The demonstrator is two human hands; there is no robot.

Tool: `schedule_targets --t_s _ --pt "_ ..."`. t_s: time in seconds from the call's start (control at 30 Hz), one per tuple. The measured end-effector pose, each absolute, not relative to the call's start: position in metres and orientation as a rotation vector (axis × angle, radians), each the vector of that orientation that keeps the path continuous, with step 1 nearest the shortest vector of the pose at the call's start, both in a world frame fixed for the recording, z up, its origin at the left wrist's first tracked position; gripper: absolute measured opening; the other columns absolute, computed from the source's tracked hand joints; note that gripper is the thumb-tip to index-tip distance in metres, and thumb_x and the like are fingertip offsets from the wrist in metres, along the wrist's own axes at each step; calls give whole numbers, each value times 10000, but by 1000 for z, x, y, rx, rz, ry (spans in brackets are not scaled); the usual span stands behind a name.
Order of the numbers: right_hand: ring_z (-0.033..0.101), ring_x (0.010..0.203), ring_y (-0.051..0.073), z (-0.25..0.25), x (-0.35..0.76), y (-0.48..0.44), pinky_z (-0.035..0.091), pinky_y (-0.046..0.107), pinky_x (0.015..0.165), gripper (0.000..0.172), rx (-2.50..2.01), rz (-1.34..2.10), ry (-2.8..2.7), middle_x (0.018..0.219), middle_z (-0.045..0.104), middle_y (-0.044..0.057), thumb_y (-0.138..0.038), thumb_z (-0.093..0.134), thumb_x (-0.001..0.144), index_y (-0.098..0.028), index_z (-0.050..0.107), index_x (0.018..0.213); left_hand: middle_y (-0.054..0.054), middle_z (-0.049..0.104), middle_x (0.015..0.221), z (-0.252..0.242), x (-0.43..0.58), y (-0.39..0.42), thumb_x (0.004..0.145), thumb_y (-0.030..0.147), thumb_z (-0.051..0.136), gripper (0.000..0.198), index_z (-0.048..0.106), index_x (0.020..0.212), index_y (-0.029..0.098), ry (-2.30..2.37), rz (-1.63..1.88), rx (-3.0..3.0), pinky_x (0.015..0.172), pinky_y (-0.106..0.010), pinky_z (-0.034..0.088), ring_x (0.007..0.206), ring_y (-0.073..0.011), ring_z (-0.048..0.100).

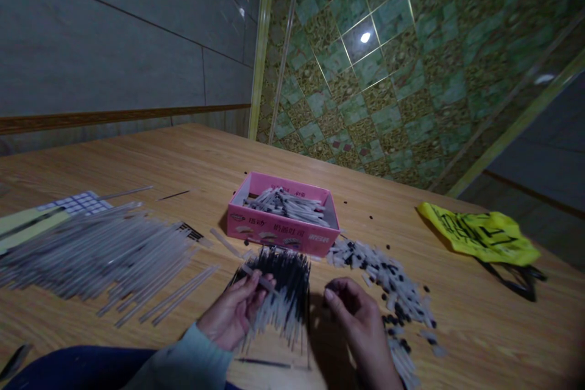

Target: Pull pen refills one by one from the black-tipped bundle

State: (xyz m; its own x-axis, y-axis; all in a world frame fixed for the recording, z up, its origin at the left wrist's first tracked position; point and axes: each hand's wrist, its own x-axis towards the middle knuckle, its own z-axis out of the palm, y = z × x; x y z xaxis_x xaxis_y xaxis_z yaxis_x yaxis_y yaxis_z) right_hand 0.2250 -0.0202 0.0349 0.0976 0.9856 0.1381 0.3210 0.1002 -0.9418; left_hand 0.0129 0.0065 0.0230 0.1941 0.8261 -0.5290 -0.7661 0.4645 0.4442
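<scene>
My left hand pinches a short translucent plastic tube between thumb and fingers. Just below that tube lies a dense bundle of thin pen refills, dark at the far end and pale at the near end. To the right of the bundle, my right hand is raised with thumb and forefinger pressed together. Whatever it holds, if anything, is too small to make out. Close beside that hand spreads a heap of short translucent pieces mixed with small black plugs.
A pink box filled with white tube-like pieces stands behind the refills. Many long clear tubes cover the table's left side, near a checked cloth. A yellow bag lies at right. Tiled walls border the wooden table.
</scene>
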Motion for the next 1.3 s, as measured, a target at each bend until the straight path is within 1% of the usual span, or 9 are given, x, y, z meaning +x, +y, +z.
schedule_targets --t_s 0.13,0.3,0.47,0.67,0.8,0.97,1.13,1.23,1.3 --pt "576 650 181 33 251 -13 392 261 590 64 -1722 486 -1750 699 640 26 -221 566 732 -182 613 712 -85 717 696 26 9 9 872 36 389 258 604 739 90 764 1140 -14 488 -121 556 621 -119 699" --pt "591 664 189 25 257 -14 360 247 563 66 -1944 374 -1960 716 664 32 -165 595 667 -193 635 711 -83 712 703 25 8 9 870 32 390 268 612 731 89 728 1149 -82 473 -131 564 636 -138 705" --pt "601 694 177 20 252 -15 350 236 581 110 -1975 286 -2018 760 660 27 -138 588 676 -203 632 753 -87 711 690 24 8 9 853 19 417 243 616 728 82 745 1156 -78 462 -141 567 615 -147 703" --pt "595 663 159 19 245 -14 304 246 545 112 -1963 143 -2039 771 612 20 -189 490 806 -212 583 748 -98 715 697 25 11 7 852 17 420 236 614 734 80 770 1142 -43 455 -143 563 586 -138 697" --pt "597 705 176 13 238 -14 307 247 562 58 -1962 99 -2053 817 617 27 -225 552 782 -218 579 833 -96 716 694 28 12 6 848 22 433 226 613 725 82 795 1117 -11 460 -137 560 554 -122 688" --pt "571 650 168 4 233 -12 275 259 535 125 -1989 -19 -2069 760 609 39 -143 476 808 -198 565 739 -84 718 680 29 13 7 849 22 433 237 616 712 87 829 1115 32 458 -129 555 527 -108 679" --pt "552 676 176 12 224 -14 329 257 584 120 -1752 277 -1841 729 593 34 -218 502 824 -194 565 725 -89 729 708 24 15 6 825 11 477 178 613 744 94 868 1133 130 501 -125 553 566 -103 683" --pt "522 575 145 16 206 -19 365 243 540 166 -1412 801 -1436 620 560 -3 -326 533 825 -187 539 734 -83 731 759 18 16 4 769 57 592 61 591 777 118 881 1134 287 535 -157 556 604 -113 683" --pt "464 455 101 14 191 -23 343 213 450 203 -1185 1159 -1137 546 531 -35 -359 616 768 -175 536 741 -79 728 794 15 16 3 727 124 663 123 563 795 139 851 1115 384 560 -190 554 637 -127 684"
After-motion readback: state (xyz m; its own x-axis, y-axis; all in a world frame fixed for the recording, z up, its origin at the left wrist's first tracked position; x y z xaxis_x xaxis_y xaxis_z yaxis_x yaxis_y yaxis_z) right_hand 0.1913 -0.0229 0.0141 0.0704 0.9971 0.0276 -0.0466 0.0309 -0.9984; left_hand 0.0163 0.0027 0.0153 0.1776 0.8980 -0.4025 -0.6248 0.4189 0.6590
